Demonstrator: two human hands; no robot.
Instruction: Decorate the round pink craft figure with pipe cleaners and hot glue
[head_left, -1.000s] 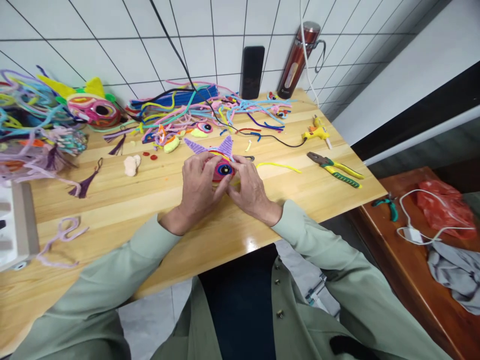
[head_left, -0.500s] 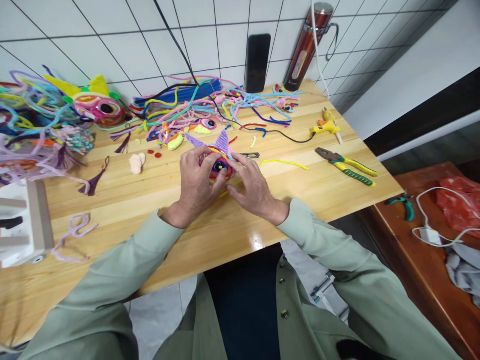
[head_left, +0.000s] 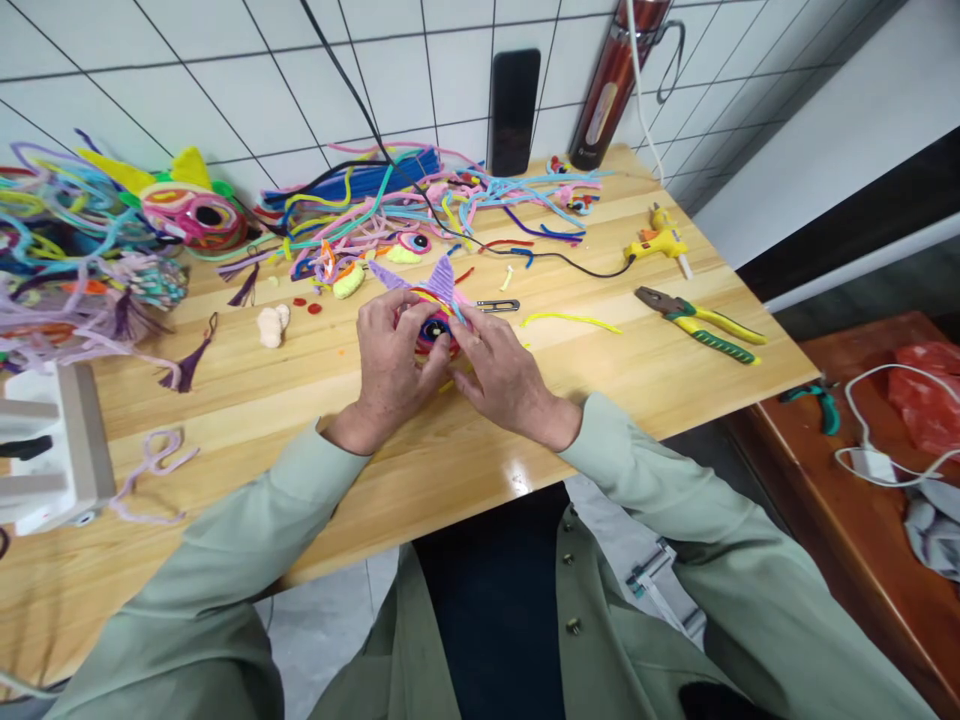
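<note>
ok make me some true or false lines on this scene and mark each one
1. The left hand and right hand both touch the small multicoloured craft figure. True.
2. That figure's pointed ears are green. False: they are purple.
3. The metal pliers with green-and-yellow handles lie on the pale wooden table. True.
4. Those pliers lie to the left of both hands. False: they lie to the right.
5. The black rectangular phone stands upright against the white tiled wall. True.

A white tiled wall (head_left: 225, 110) backs a glossy wooden table (head_left: 600, 375) above grey flooring (head_left: 326, 615).
</note>
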